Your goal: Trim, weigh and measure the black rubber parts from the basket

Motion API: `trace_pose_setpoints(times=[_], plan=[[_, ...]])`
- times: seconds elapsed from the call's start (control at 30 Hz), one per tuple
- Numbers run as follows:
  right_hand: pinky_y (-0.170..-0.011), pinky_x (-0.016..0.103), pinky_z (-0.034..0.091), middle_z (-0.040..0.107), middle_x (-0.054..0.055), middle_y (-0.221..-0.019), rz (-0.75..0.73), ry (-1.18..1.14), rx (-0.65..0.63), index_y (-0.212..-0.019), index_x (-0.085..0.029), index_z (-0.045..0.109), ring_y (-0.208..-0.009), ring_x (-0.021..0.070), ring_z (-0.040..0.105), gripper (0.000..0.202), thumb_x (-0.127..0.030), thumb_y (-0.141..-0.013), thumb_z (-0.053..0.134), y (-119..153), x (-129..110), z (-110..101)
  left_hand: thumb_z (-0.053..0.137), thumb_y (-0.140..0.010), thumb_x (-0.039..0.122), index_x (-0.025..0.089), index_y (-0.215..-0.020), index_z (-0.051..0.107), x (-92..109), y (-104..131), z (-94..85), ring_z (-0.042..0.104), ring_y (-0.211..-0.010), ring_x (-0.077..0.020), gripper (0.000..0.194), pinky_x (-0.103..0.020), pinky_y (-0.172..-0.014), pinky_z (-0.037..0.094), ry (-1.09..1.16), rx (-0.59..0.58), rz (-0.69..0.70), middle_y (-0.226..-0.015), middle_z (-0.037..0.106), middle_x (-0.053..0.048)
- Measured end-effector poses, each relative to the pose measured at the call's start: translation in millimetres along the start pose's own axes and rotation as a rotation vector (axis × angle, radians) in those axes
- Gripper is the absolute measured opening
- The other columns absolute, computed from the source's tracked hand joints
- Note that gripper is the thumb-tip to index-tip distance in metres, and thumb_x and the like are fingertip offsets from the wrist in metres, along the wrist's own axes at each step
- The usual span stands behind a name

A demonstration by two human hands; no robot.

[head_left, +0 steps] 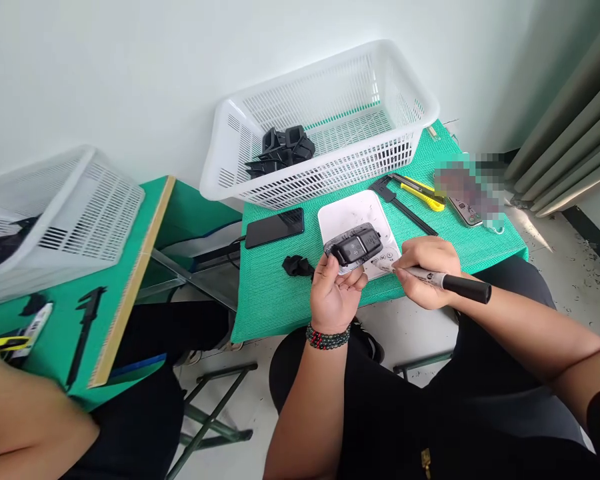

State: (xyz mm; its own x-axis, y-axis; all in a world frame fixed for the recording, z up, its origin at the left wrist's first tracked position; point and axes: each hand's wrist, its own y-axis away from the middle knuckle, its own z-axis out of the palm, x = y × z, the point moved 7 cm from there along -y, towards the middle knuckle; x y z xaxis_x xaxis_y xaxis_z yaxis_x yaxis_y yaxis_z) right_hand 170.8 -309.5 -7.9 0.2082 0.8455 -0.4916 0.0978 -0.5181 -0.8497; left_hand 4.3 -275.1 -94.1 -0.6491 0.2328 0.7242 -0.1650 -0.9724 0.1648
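My left hand, palm up, grips a black moulded plastic part by its near left end. The thumb presses on its top and the fingers curl beneath. My right hand is closed around a white marker pen with a black cap on its rear end. The pen's tip points left, close to the part's right lower edge; I cannot tell whether it touches. Beneath the part lies a white square board or tray with dark specks and handwritten marks at its right corner.
A white basket holding several black plastic parts stands behind. Around the board lie a phone, black cloth, caliper, yellow cutter and another phone. Left, another person's arm rests by a second table.
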Motion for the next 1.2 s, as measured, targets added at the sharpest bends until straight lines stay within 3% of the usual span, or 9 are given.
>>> trace_pose_setpoints(times=[0.1,0.2,0.27,0.57,0.7,0.8,0.93,1.07,1.2], plan=[[-0.046,0.027,0.03,0.047,-0.006,-0.056,-0.021,-0.029,0.007,-0.079,-0.025,0.053,-0.043,0.0122,0.038,0.015,-0.011,-0.083,0.055,0.0,-1.9,-1.2,0.097,-0.07,0.04,0.019,-0.078,0.062,-1.5,-2.7,-7.3,0.044,-0.051,-0.0078,0.042,-0.022,-0.05,0.038,0.018,0.064,0.045,-0.062,0.051,0.005],[-0.046,0.027,0.03,0.045,-0.006,-0.056,-0.021,-0.052,0.019,-0.081,-0.025,0.054,-0.044,0.0118,0.038,0.017,-0.009,-0.082,0.056,-0.3,-3.7,-3.7,0.095,-0.07,0.042,0.021,-0.091,0.072,-1.5,-5.1,-9.9,0.066,-0.082,-0.0174,0.038,-0.026,-0.061,0.046,-0.003,0.093,0.105,-0.097,0.075,-0.005],[-0.046,0.027,0.03,0.046,-0.006,-0.057,-0.013,-0.063,0.03,-0.081,-0.025,0.055,-0.044,0.0118,0.039,0.017,-0.008,-0.082,0.056,-0.4,-4.8,-5.0,0.09,-0.075,0.044,0.022,-0.095,0.074,-3.1,-5.8,-9.0,0.068,-0.095,-0.0209,0.034,-0.029,-0.069,0.05,-0.019,0.087,0.108,-0.109,0.076,-0.007],[-0.045,0.028,0.027,0.043,-0.005,-0.058,0.039,-0.092,0.06,-0.083,-0.025,0.057,-0.045,0.0127,0.039,0.015,-0.01,-0.084,0.057,1.7,-5.9,-6.1,0.088,-0.074,0.04,0.024,-0.101,0.078,-13.8,-3.7,-2.4,0.066,-0.08,-0.0164,0.033,-0.029,-0.067,0.052,0.009,0.047,0.022,-0.095,0.077,-0.004],[-0.044,0.027,0.029,0.047,-0.004,-0.059,0.048,-0.081,0.076,-0.084,-0.025,0.058,-0.047,0.0129,0.041,0.014,-0.011,-0.084,0.059,2.0,-5.1,-6.6,0.085,-0.076,0.039,0.024,-0.097,0.078,-10.9,-2.9,3.7,0.072,-0.104,-0.0244,0.027,-0.036,-0.085,0.057,-0.057,0.024,0.081,-0.112,0.08,-0.007],[-0.044,0.026,0.03,0.048,-0.004,-0.059,0.042,-0.089,0.087,-0.084,-0.025,0.058,-0.047,0.0124,0.042,0.015,-0.01,-0.083,0.059,1.7,-5.1,-6.4,0.089,-0.075,0.037,0.023,-0.094,0.078,-3.9,-0.2,7.1,0.073,-0.114,-0.0266,0.026,-0.039,-0.098,0.058,-0.084,0.031,0.181,-0.108,0.08,-0.006],[-0.044,0.026,0.03,0.048,-0.004,-0.059,0.055,-0.086,0.092,-0.083,-0.025,0.057,-0.047,0.0122,0.042,0.015,-0.01,-0.085,0.059,1.3,-4.3,-6.7,0.092,-0.075,0.027,0.028,-0.094,0.074,0.5,3.1,5.9,0.074,-0.1,-0.018,0.026,-0.033,-0.09,0.061,-0.053,0.037,0.224,-0.105,0.079,0.001],[-0.044,0.026,0.031,0.046,-0.005,-0.058,0.066,-0.085,0.092,-0.082,-0.024,0.057,-0.046,0.0119,0.041,0.014,-0.011,-0.086,0.058,1.2,-3.5,-7.7,0.092,-0.079,0.028,0.039,-0.116,0.074,1.4,2.2,1.3,0.074,-0.109,-0.0189,0.043,-0.032,-0.089,0.062,-0.051,0.024,0.23,-0.121,0.078,0.002],[-0.044,0.025,0.031,0.047,-0.005,-0.057,0.079,-0.081,0.097,-0.081,-0.024,0.057,-0.045,0.0119,0.042,0.014,-0.011,-0.086,0.059,1.3,-2.0,-8.7,0.091,-0.079,0.025,0.038,-0.105,0.078,1.3,0.6,0.4,0.075,-0.108,-0.0179,0.032,-0.033,-0.092,0.062,-0.032,-0.012,0.223,-0.117,0.08,0.004]])
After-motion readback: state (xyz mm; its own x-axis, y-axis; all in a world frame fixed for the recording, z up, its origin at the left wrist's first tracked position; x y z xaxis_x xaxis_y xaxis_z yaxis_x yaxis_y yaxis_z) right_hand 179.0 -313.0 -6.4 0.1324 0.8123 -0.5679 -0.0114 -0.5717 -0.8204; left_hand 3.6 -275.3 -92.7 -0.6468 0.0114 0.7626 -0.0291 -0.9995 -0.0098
